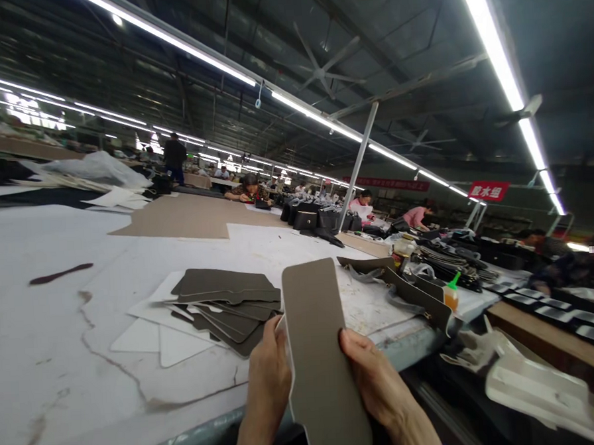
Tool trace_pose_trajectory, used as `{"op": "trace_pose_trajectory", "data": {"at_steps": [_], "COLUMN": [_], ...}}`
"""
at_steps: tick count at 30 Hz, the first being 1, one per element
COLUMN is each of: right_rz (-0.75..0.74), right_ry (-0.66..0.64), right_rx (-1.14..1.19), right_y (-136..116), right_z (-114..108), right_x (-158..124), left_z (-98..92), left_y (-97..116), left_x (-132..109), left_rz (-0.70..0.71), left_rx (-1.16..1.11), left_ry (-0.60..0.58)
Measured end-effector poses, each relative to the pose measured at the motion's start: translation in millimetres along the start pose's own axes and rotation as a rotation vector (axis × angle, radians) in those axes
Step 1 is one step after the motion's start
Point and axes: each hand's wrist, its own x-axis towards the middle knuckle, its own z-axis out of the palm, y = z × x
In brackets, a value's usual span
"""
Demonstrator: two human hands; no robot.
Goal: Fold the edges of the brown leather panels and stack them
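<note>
A long grey-brown cut panel [319, 341] with rounded corners and a pale edge stands upright between my hands, over the table's front edge. My left hand [270, 360] grips its left side, the fingertips hidden behind it. On the right edge my right hand [372, 371] is closed, thumb on the front face and fingers behind. Just left of the panel lies a loose pile of similar dark panels [223, 286], some showing white backs. White pieces [181, 341] fan out under that pile.
The white-covered worktable [136, 390] carries a brown sheet [187, 218] and a dark flat strip [61, 274]. At right are curved dark pieces [410, 296] and a green-tipped glue bottle [451, 294]. Pale scraps [534, 376] lie lower right. Several people work farther back.
</note>
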Motion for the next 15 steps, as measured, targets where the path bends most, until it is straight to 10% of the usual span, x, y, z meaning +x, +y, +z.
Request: {"op": "trace_pose_trajectory", "data": {"at_steps": [8,15], "right_rz": [-0.156,-0.246], "right_ry": [0.299,0.215], "right_rx": [-0.167,-0.978], "right_y": [-35.2,-42.9], "right_z": [-68.3,-57.7], "right_x": [-66.1,-91.1], "left_z": [-15.4,-23.4], "left_y": [9.9,29.8], "left_x": [-8.4,-22.6], "left_rz": [-0.151,-0.133], "left_rx": [-0.360,-0.458], "left_ry": [0.113,-0.039]}}
